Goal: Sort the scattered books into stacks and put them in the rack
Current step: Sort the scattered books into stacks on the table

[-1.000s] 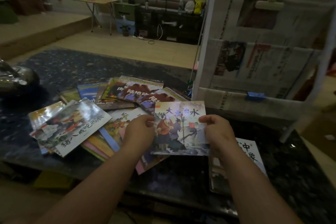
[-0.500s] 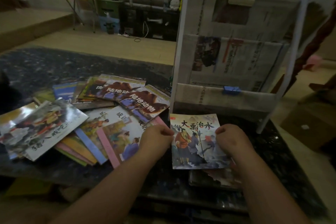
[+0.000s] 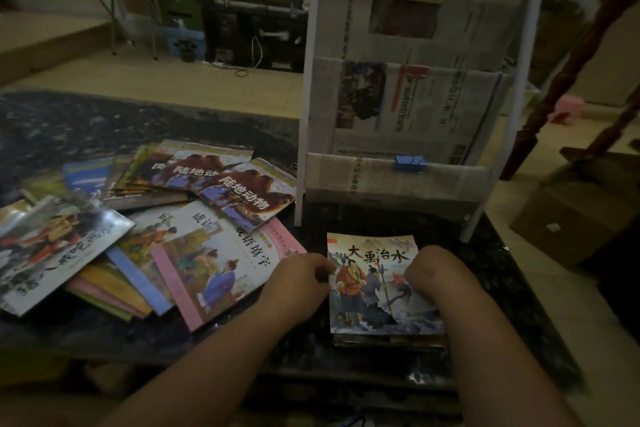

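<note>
Two grips on one book: L grip (image 3: 298, 282) pinches the left edge of the 大禹治水 book (image 3: 372, 291), R grip (image 3: 429, 274) curls over its right edge. Bk lies flat atop a short stack (image 3: 388, 343) on the counter (image 3: 502, 288), approx 5 o'clock in my view. Rack (image 3: 306, 114) stands just behind at 1 o'clock, lined w/ newspaper, blue clip (image 3: 408, 163) on its low front pocket. Scattered books (image 3: 138, 270) overlap at 9 o'clock; I read 陆地动物 on the nearest brown cover (image 3: 249, 198).

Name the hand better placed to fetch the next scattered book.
Likely left. The left hand sits beside the scattered pile; the right hand grips the far edge of the top book.
</note>
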`<act>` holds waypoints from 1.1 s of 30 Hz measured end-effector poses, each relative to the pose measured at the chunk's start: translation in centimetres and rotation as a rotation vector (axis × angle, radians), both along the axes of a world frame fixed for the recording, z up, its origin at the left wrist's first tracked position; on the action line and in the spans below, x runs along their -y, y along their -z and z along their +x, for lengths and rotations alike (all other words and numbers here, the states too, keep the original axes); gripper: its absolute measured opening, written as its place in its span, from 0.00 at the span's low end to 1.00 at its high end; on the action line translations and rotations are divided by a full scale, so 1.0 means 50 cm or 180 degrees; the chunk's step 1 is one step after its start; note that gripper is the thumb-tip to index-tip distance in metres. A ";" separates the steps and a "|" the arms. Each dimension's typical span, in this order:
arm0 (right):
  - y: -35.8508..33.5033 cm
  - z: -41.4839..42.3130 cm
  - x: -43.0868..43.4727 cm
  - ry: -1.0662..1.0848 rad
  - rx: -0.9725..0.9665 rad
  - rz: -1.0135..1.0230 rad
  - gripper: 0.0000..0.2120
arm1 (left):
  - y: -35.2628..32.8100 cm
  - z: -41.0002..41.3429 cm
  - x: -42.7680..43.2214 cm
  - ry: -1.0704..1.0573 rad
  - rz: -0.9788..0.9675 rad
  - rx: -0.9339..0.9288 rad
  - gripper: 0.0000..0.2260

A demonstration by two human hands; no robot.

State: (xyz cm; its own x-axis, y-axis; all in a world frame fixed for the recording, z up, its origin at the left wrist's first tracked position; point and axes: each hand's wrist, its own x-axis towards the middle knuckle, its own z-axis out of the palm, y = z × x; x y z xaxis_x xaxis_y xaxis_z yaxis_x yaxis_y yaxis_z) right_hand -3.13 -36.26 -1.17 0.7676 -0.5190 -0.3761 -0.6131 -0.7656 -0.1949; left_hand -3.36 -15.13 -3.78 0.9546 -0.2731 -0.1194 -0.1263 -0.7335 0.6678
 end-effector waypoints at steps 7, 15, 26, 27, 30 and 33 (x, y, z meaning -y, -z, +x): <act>0.008 -0.008 -0.001 0.0046 -0.0291 -0.0111 0.21 | 0.011 -0.006 0.010 0.0084 0.0047 -0.0025 0.13; 0.056 0.007 0.007 -0.0036 -0.0397 -0.0063 0.23 | 0.010 -0.011 0.007 0.0179 -0.0034 -0.0083 0.13; 0.021 -0.005 -0.019 -0.0191 -0.0246 -0.0144 0.26 | 0.004 -0.010 -0.006 0.0329 -0.0062 -0.0106 0.15; 0.004 -0.008 -0.029 -0.0247 -0.0156 -0.0161 0.25 | 0.004 -0.006 -0.010 0.0294 -0.0042 -0.0100 0.15; -0.021 0.000 -0.053 -0.0538 0.0203 0.0011 0.19 | 0.001 0.007 -0.031 0.0129 0.0062 -0.0093 0.17; -0.030 0.004 -0.083 -0.0819 0.0515 0.0436 0.13 | -0.005 0.022 -0.061 -0.0051 0.0090 -0.0071 0.18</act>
State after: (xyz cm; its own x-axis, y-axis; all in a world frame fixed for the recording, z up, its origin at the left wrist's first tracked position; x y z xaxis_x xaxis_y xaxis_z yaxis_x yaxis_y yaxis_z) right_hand -2.93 -32.11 0.34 0.9224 -0.2534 -0.2916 -0.3558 -0.8512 -0.3859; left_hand -2.25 -12.07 -3.55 0.9558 -0.2541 -0.1481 -0.0998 -0.7540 0.6493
